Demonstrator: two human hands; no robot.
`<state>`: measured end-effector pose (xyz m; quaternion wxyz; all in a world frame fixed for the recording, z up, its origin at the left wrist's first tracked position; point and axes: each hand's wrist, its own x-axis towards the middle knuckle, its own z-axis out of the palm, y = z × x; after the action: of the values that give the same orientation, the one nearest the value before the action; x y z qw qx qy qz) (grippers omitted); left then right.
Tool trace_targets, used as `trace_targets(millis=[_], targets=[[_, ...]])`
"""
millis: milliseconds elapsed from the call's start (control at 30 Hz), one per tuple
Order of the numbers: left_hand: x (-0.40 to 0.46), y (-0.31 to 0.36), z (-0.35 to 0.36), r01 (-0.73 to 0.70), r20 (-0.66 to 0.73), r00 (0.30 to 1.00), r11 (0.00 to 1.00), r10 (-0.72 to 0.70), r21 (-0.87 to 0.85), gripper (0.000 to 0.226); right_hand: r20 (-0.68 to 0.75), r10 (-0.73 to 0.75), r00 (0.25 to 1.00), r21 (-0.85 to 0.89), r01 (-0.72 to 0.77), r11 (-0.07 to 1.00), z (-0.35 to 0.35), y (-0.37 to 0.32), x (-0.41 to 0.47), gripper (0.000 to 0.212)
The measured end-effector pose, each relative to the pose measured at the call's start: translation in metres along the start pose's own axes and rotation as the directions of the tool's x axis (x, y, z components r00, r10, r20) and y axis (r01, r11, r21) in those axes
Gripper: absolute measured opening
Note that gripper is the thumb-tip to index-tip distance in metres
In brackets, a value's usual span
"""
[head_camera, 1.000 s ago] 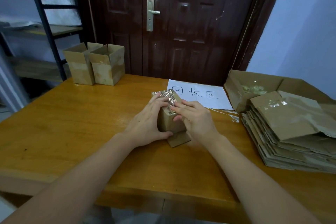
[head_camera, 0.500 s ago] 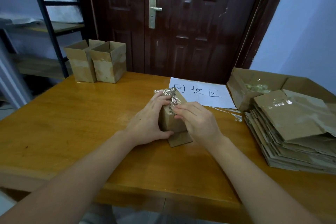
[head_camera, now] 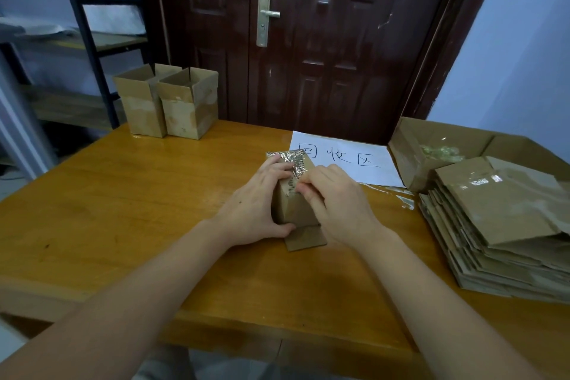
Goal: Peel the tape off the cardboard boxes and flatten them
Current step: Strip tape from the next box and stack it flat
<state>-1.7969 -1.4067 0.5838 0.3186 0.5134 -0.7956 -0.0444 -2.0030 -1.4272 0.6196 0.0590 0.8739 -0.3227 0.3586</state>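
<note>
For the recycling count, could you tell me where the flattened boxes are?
The flattened stack lies at the table's right edge, just in front of the open carton.

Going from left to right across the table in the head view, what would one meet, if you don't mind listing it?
Two open boxes → left hand → taped box → right hand → flattened cardboard stack.

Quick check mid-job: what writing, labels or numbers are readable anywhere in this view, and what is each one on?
"回收区": handwritten in dark marker on the white paper sheet lying on the table behind the hands.
Small cardboard box held in both hands: dark specks under its crinkled tape, too blurred to read as text.
Flattened cardboard stack, two upright boxes, door: no readable text.
</note>
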Motion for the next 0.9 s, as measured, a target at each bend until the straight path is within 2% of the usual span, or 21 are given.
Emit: trace_targets(millis=[100,200,333,467,733,900], targets=[[-0.001,0.0,0.001,-0.002,-0.005,1.0,1.0,0.002,-0.006,0.102,0.075,-0.078,0.994,0.016,0.077,0.997,-0.002,0.0,-0.001,0.024],[-0.001,-0.001,0.001,-0.02,-0.005,1.0,1.0,0.02,0.001,0.099,0.045,-0.084,0.995,0.007,0.083,0.996,0.003,0.002,-0.001,0.022],[0.0,-0.003,-0.001,-0.015,0.014,1.0,1.0,0.014,0.013,0.097,-0.052,0.056,0.997,0.014,-0.055,0.998,0.012,-0.001,0.003,0.015],[0.001,-0.005,-0.001,-0.02,0.028,0.999,1.0,0.02,0.0,0.098,-0.069,0.14,0.988,0.087,-0.134,0.987,0.014,-0.002,0.002,0.016],[0.001,-0.008,-0.005,-0.018,0.065,0.998,0.999,0.021,-0.049,0.098,-0.024,0.27,0.963,0.297,-0.251,0.921,0.009,0.003,-0.002,0.02],[0.003,-0.006,-0.004,-0.013,0.073,0.997,0.998,0.017,-0.054,0.099,0.014,0.349,0.937,0.371,-0.329,0.869,0.006,0.004,-0.002,0.024]])
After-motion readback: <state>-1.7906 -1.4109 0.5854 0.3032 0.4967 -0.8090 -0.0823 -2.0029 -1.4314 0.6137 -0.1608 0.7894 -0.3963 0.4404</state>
